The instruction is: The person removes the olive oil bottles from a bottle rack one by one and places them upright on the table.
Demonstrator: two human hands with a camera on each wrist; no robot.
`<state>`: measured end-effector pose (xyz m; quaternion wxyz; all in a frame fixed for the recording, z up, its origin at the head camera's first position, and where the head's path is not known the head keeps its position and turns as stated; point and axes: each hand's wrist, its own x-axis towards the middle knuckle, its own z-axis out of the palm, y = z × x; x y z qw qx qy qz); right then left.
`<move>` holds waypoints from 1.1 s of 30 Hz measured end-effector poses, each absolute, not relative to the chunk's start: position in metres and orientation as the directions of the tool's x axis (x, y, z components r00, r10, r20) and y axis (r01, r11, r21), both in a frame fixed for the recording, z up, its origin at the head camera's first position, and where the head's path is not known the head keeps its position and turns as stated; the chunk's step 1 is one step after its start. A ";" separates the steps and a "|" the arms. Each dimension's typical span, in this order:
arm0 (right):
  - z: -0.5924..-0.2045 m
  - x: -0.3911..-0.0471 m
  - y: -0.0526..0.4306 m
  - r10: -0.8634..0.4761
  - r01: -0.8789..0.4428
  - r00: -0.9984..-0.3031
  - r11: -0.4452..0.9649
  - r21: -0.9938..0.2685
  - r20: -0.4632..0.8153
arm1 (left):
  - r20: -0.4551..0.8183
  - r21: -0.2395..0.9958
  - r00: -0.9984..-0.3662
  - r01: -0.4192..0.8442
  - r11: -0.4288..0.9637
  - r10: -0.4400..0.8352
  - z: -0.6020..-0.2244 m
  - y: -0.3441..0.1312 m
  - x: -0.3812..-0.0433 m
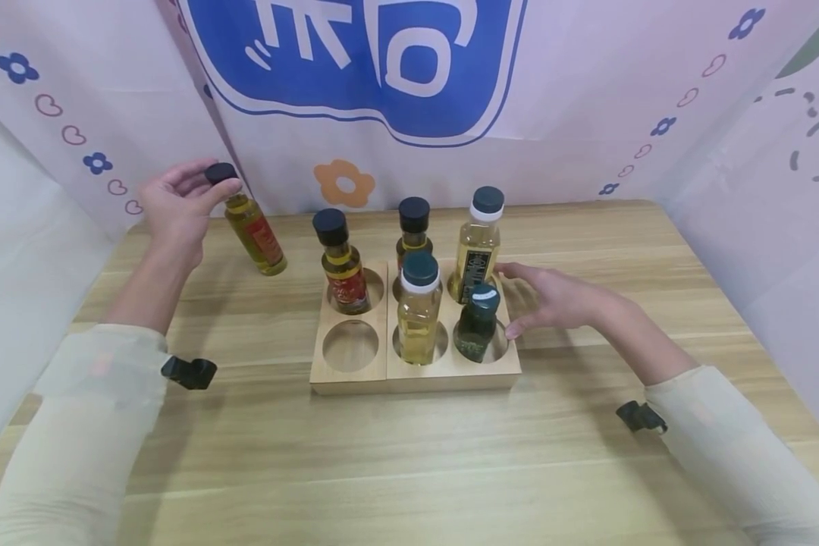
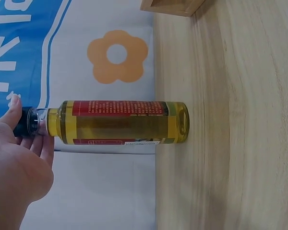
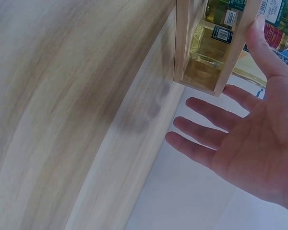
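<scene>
Bottle (image 1: 258, 236), slim and see-through, stands at the upper left of the head view: golden-yellow liquid, a black cap (image 1: 219, 174), a yellow band near the neck and a red label (image 2: 120, 108) with rows of fine pale print. The left hand (image 1: 176, 216) has its grip round the cap and neck, thumb to one side, fingers to the other; whether the base touches the worktop (image 1: 409, 470) cannot be told. Mid-frame, a pale wooden rack (image 1: 349, 385) bears five more bottles. The right hand (image 1: 556, 299), grip released and fingers straight, touches the rack's right side.
</scene>
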<state>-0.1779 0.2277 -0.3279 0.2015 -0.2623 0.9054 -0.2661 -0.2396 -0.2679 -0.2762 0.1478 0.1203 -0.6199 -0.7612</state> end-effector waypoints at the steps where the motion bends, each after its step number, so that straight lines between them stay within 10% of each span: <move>1: -0.328 -0.178 0.228 -0.583 -0.368 -0.781 0.720 -0.589 -0.225 | 0.002 0.982 -0.927 0.072 -0.174 -0.375 -0.276 -0.268 -0.239; 33: -0.326 -0.177 0.225 -0.595 -0.378 -0.776 0.705 -0.600 -0.210 | 0.175 0.972 -0.927 0.216 -0.091 -0.331 -0.260 -0.260 -0.220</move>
